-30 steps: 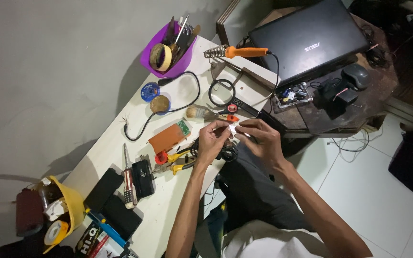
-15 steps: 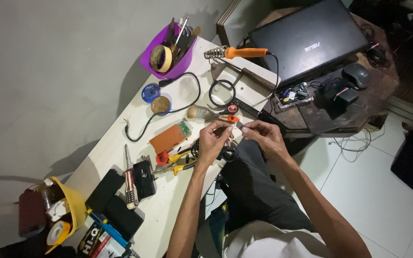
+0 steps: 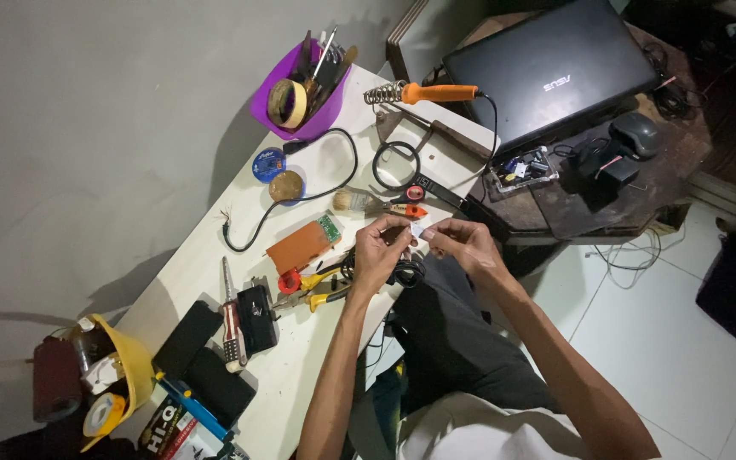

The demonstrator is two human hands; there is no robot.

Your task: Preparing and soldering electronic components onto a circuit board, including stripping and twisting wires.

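Holding a small white piece (image 3: 418, 231) between the fingertips of both hands, the person sits at the near edge of a long white bench (image 3: 206, 255). The left hand (image 3: 381, 251) has its grip closed on one end of the piece; the right hand (image 3: 463, 241) pinches the other end. What the piece is cannot be told at this size. It sits above the bench edge, just in front of a small brush with an orange handle (image 3: 376, 204).

Noted just left of the left hand: yellow-handled pliers (image 3: 321, 290) and a red ring-shaped roll (image 3: 289, 281), lying close together. Beside them lies a flat orange-brown rectangular board (image 3: 300, 247) with a small green circuit piece (image 3: 328, 227) at its corner.

Further along the bench: a black cable (image 3: 334, 183) curving across the top, a round blue tin (image 3: 268, 162) touching a round brass-coloured lid (image 3: 286, 186), and a purple plastic tub (image 3: 300, 115) holding tools and a tape roll. An orange-handled soldering iron (image 3: 436, 93) rests in a coiled wire stand, near a black-rimmed magnifying glass (image 3: 395, 166).

A closed black laptop (image 3: 547, 72) lies on a dark side table (image 3: 606, 200), well apart from the hands. A yellow plastic bowl (image 3: 129, 375) of tape rolls stands at the bench's far left end.
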